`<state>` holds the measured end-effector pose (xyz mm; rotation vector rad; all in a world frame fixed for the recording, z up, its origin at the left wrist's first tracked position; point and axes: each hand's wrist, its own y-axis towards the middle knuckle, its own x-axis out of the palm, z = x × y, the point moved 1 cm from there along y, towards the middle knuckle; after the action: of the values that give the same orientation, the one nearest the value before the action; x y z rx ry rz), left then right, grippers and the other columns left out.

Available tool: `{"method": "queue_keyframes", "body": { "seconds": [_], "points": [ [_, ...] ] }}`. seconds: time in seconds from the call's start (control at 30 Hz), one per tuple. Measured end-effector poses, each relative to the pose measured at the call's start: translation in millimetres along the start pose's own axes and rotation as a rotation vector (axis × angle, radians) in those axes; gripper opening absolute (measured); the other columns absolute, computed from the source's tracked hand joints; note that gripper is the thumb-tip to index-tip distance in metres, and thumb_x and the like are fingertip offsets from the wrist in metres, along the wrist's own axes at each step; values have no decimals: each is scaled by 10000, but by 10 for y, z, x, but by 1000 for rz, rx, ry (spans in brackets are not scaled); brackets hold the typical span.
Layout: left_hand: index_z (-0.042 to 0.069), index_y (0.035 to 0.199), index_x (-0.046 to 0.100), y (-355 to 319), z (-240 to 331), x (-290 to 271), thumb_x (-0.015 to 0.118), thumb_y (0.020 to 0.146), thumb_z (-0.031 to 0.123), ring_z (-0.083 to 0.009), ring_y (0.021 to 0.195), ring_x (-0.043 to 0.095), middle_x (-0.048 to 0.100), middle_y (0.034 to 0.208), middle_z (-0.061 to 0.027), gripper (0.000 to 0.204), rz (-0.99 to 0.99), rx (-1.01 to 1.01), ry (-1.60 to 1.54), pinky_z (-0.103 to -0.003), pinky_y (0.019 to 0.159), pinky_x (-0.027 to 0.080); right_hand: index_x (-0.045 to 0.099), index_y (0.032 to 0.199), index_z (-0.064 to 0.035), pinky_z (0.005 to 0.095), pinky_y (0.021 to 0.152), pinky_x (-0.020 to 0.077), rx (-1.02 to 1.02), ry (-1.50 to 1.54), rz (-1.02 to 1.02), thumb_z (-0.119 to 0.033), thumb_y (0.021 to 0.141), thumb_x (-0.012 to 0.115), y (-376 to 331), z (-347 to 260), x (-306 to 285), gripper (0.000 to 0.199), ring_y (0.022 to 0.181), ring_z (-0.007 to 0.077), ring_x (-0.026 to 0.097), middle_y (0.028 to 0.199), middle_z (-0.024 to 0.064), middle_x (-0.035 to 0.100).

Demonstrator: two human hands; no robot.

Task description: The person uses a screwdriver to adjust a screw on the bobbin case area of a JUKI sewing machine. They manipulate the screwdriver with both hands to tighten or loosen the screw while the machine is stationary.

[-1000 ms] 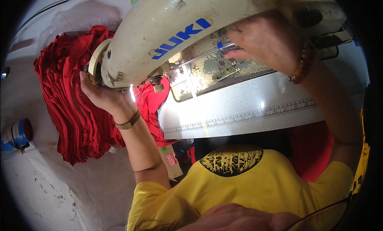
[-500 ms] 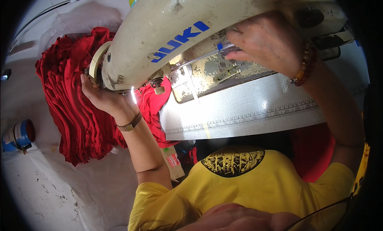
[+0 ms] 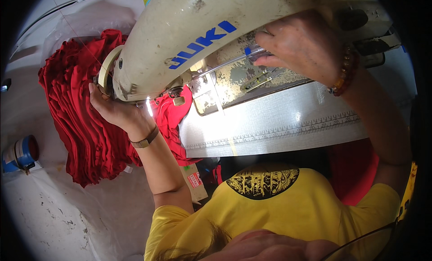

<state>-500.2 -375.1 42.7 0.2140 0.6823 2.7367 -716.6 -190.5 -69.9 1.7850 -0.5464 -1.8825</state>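
Observation:
A cream sewing machine (image 3: 180, 40) with worn paint reaches across the top of the view. My right hand (image 3: 301, 49) is closed round the clear and blue handle of a screwdriver (image 3: 225, 63). Its thin shaft points left under the machine arm, and its tip is lost among the parts near the needle. At the machine's left end my left hand (image 3: 114, 108) is closed against the head, thumb up beside a pale round rim (image 3: 108, 72). The machine hides most of those fingers. Red fabric (image 3: 173, 121) lies below the lit needle area.
A thick stack of red fabric pieces (image 3: 85, 121) lies left of the machine. Further left stands a blue container (image 3: 20, 154). A ruler strip (image 3: 279, 134) runs along the table's pale front edge. Red thread (image 3: 76, 33) stretches to the machine from the upper left.
The view has shifted very slightly. Both hands keep their places on the machine head and the screwdriver.

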Motion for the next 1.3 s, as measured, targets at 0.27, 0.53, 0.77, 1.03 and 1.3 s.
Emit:
{"method": "queue_keyframes", "body": {
  "seconds": [0.27,0.53,0.77,1.03,1.3],
  "points": [
    [37,1022,577,2,-6,3,421,889,330,-230,947,616,628,1017,-112,358,-7,-10,-17,-370,835,495,566,800,-122,250,653,479,16,-3,-34,-440,732,643,1,-6,23,334,738,121,600,722,-3,565],
    [3,1030,584,-11,12,24,410,890,346,-238,938,618,633,1012,-123,409,-20,-27,-18,-372,839,491,554,793,-116,259,644,479,30,56,-52,-430,731,651,-7,6,21,335,729,135,606,717,7,568],
    [-23,1028,595,3,-5,-11,403,893,350,-239,936,619,636,1015,-133,441,-24,7,0,-367,842,482,550,795,-119,258,637,477,2,23,2,-436,728,649,-7,4,33,339,729,126,598,728,1,560],
    [-15,1023,589,-24,23,35,416,886,353,-237,945,615,636,1011,-132,429,6,-32,-28,-369,854,479,592,817,-125,286,589,489,38,118,0,-428,770,610,-105,13,216,307,659,152,621,692,10,593],
    [1,1018,584,-3,14,-12,424,879,338,-240,944,618,635,1006,-128,399,-18,-11,-10,-375,849,486,554,763,-108,297,659,467,91,235,-6,-405,702,675,-112,-10,195,327,700,172,580,685,23,527]
  ]
}}
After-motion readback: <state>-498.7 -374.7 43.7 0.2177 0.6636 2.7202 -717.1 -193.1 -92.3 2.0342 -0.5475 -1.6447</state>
